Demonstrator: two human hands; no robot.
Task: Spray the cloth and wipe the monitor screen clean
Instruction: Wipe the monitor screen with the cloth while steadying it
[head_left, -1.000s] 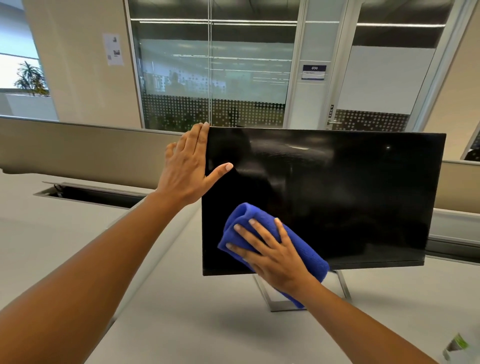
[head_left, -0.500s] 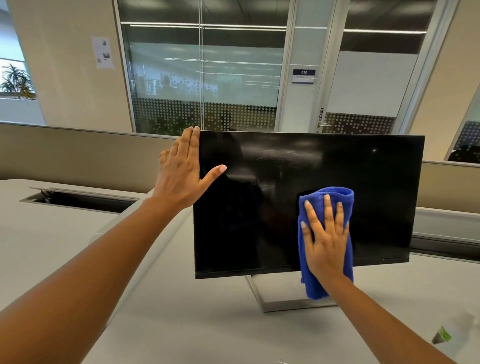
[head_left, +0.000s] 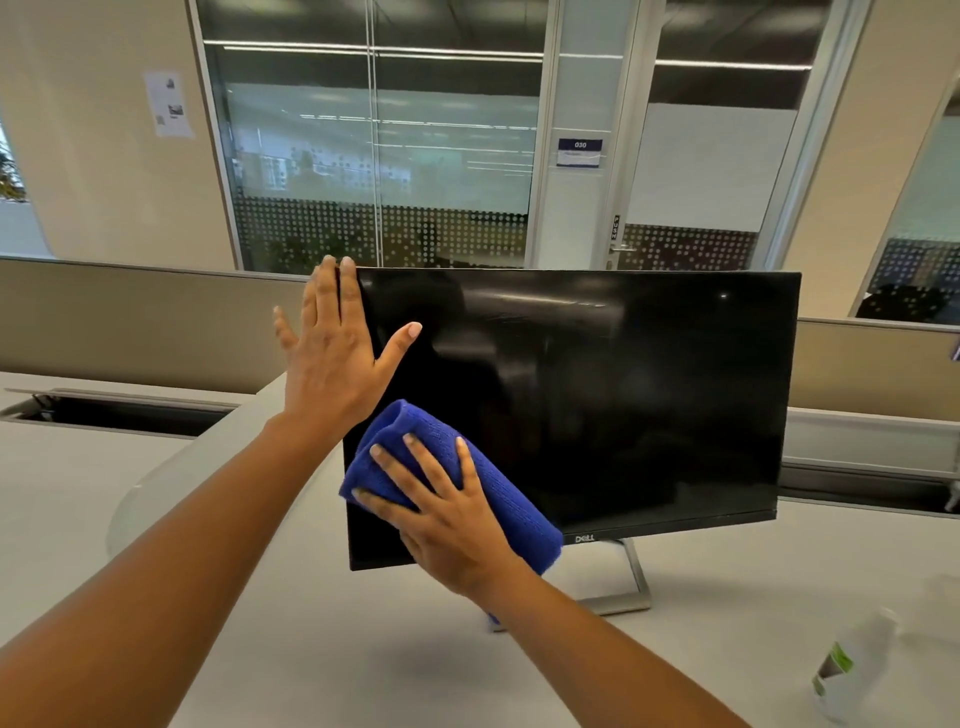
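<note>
A black monitor (head_left: 623, 395) with a dark screen stands on a silver stand (head_left: 631, 587) on the white desk. My left hand (head_left: 332, 364) grips the monitor's upper left edge, fingers behind the panel and thumb across the front. My right hand (head_left: 441, 514) presses a folded blue cloth (head_left: 519, 514) flat against the lower left part of the screen. A clear spray bottle (head_left: 852, 670) with a green label stands at the desk's lower right, blurred.
The white desk (head_left: 363, 649) has an open cable slot (head_left: 119, 415) at the left. A beige partition (head_left: 130, 317) runs behind the monitor. Glass walls and a door fill the background.
My right hand swept the blue cloth from the lower left of the screen to its middle, then back to the lower left. My left hand stayed on the monitor's upper left edge.
</note>
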